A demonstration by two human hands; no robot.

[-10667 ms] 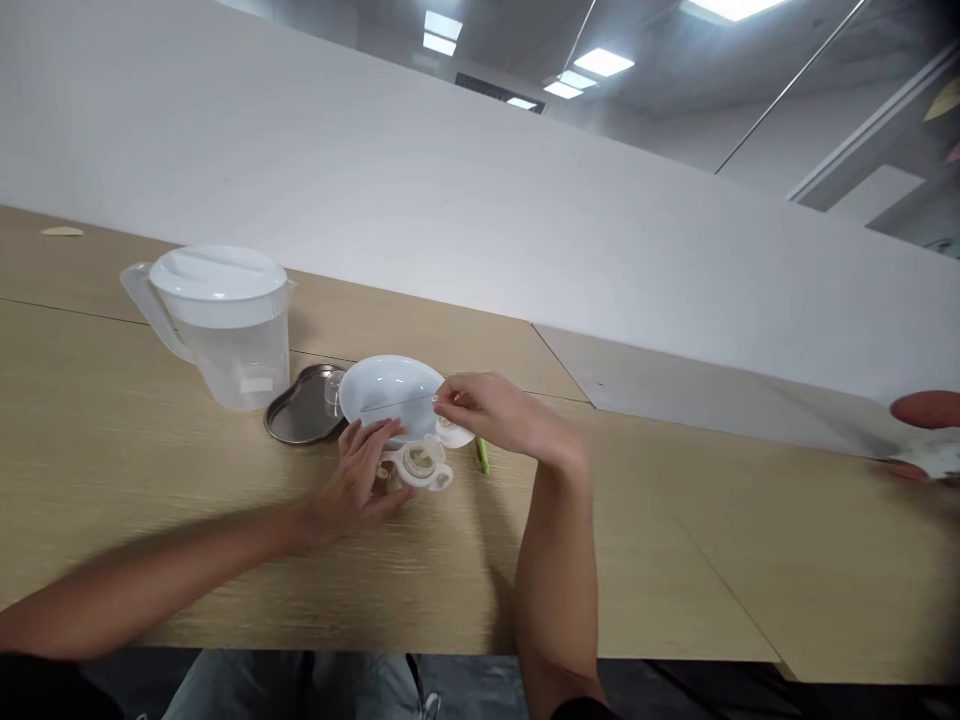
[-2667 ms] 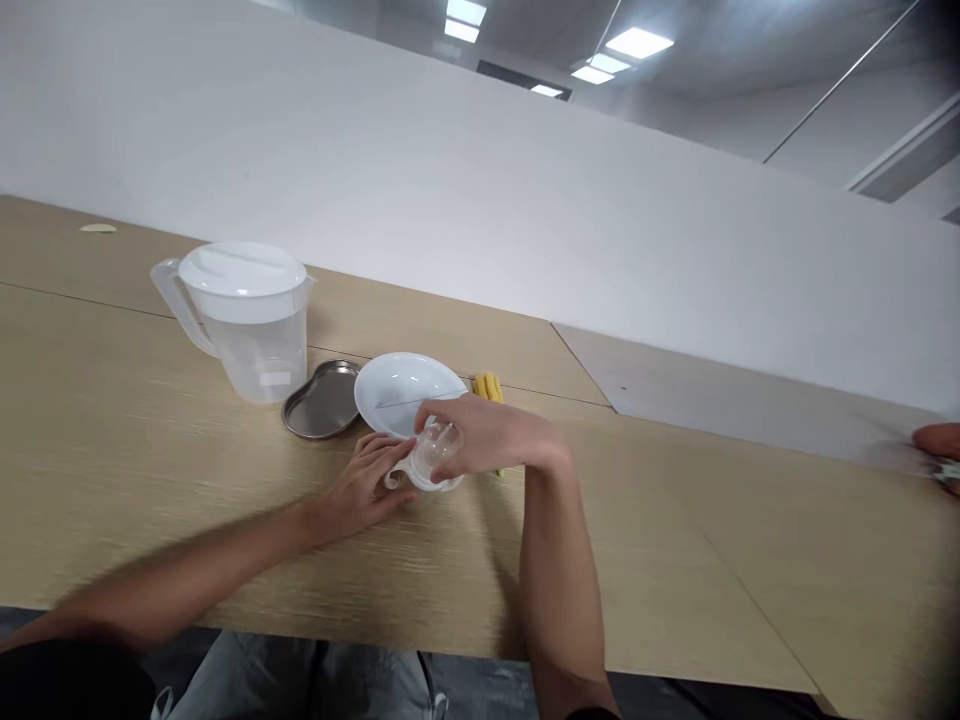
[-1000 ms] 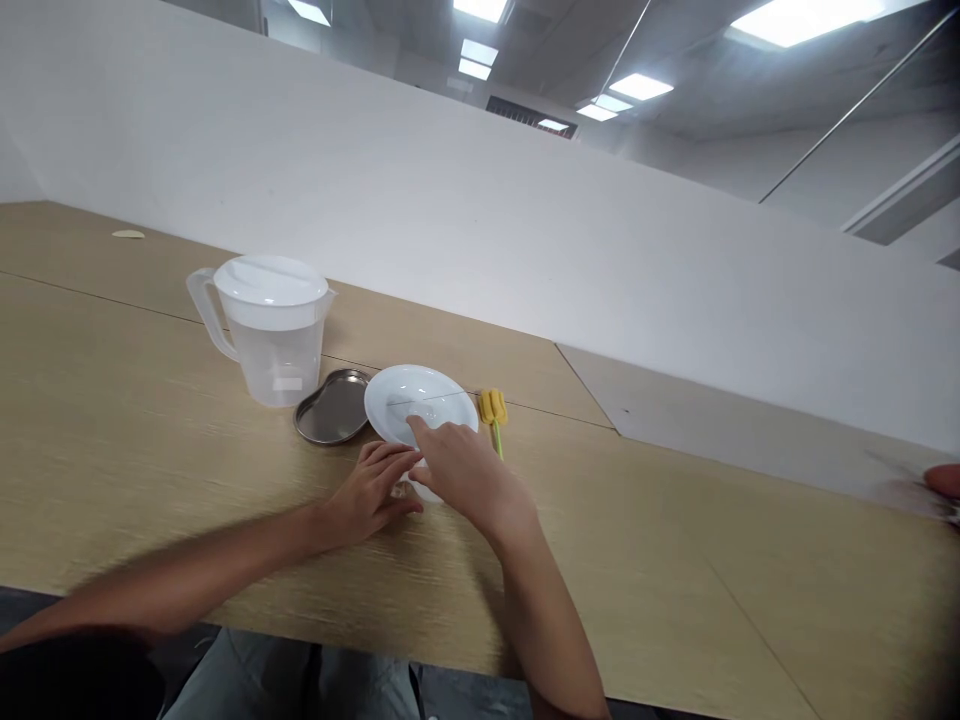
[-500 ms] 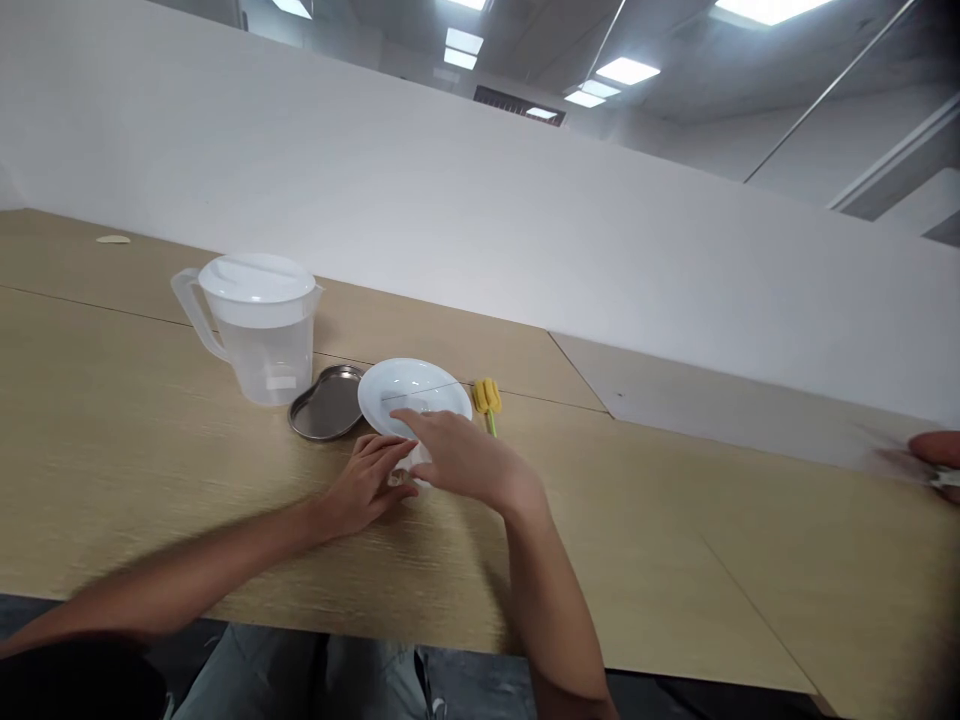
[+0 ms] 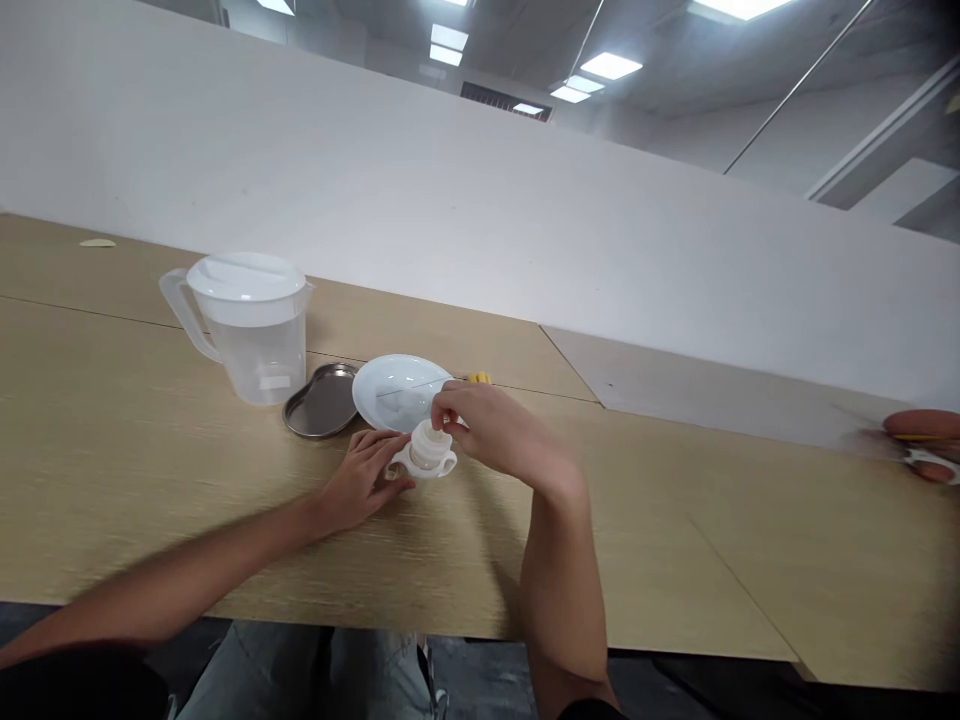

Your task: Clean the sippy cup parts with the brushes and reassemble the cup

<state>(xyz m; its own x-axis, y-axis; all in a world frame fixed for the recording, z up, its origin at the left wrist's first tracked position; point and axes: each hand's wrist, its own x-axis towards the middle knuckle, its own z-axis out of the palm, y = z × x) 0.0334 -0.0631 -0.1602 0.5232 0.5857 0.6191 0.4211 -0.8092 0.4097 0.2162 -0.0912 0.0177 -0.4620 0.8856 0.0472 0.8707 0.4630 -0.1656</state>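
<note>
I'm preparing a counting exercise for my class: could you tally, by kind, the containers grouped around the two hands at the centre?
Lidded pitcher: 1
Kidney-shaped metal tray: 1
White bowl: 1
Two-handled bottle: 1
Total: 4

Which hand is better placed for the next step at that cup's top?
Probably the right hand: its fingertips are at the upper edge of the white two-handled cup, while the left hand holds the cup's side.

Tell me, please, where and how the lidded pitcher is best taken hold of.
Probably by its handle, coming from the person's left: the pitcher stands upright, and the handle loops out that way, leaving an open gap.
</note>
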